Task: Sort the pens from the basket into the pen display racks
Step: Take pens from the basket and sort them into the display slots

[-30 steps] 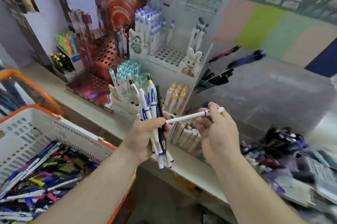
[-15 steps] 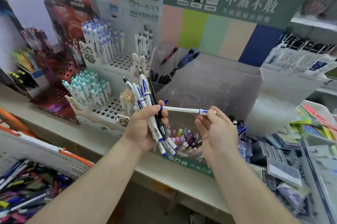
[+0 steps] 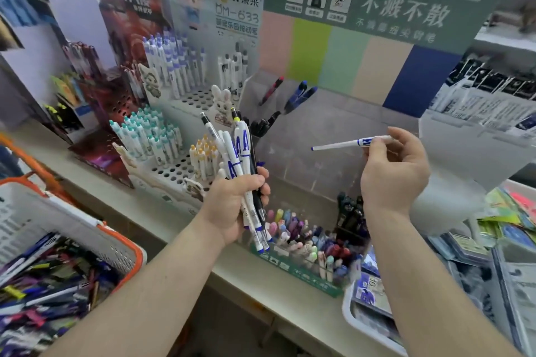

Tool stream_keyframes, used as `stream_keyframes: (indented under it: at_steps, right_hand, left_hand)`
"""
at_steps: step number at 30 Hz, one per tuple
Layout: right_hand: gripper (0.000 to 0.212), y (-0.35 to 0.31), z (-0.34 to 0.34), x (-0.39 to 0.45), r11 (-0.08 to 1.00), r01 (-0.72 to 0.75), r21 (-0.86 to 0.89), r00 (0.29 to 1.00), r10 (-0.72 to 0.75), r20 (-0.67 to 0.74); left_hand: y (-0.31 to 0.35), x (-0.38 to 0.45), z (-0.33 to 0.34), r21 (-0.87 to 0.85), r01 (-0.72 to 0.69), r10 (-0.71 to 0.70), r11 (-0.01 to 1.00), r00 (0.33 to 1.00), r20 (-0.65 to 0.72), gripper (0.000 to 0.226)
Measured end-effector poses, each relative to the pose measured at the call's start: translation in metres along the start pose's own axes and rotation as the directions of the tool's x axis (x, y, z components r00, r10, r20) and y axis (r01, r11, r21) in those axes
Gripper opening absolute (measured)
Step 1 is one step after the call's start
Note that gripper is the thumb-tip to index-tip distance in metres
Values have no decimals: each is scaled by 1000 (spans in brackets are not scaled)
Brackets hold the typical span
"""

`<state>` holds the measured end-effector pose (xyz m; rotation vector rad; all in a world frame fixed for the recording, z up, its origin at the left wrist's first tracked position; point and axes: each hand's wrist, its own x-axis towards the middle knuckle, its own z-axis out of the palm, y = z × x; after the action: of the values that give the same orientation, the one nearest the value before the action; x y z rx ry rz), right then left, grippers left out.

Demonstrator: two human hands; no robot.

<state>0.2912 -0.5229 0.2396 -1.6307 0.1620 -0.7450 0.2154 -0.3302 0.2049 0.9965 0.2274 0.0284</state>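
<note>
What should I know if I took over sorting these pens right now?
Left hand: grips a bunch of pens, mostly white with blue print, one black, held upright.
Right hand: pinches a single white-and-blue pen by one end, held level in the air in front of the clear display rack, touching no rack.
Basket, lower left: many mixed pens lie in it.
Done: a handful is out of the basket; the white peg rack holds rows of pens.
Left: place the single pen, then the bunch, then the rest of the basket.
</note>
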Motion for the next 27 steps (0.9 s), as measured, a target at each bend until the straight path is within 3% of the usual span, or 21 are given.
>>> stream_keyframes:
  at_steps: [5,11,14,18,22,25,27]
  right_hand:
    - [12,16,25,2,970,76,-230,995,-60,75]
    - [14,23,41,-11,886,158,-436,948,-12,318]
    - [3,22,42,-10,814,216,-539,937,-19,348]
    - [6,18,42,-6,772,210,-600,932,28,362]
    - [19,8,39,-13,797,332,-505,931,-193,309]
    - [9,-18,43,-29,949,199,-243,922,-97,375]
    - [10,-31,47,-42,991,71,-111,881,-9,474]
  left_hand:
    - [9,11,-11,59,-15,13,998,999,37,15]
    - [17,20,-16,114,-46,33,992,992,119,16]
    - [18,26,-19,135,-61,39,989,986,164,22]
    - [16,33,-20,142,-57,31,988,984,177,15]
    - [17,34,-18,183,-56,14,981,975,223,16]
    - [17,32,-16,267,-39,-32,963,966,256,21]
    - [15,32,-16,314,-36,-48,949,966,254,32]
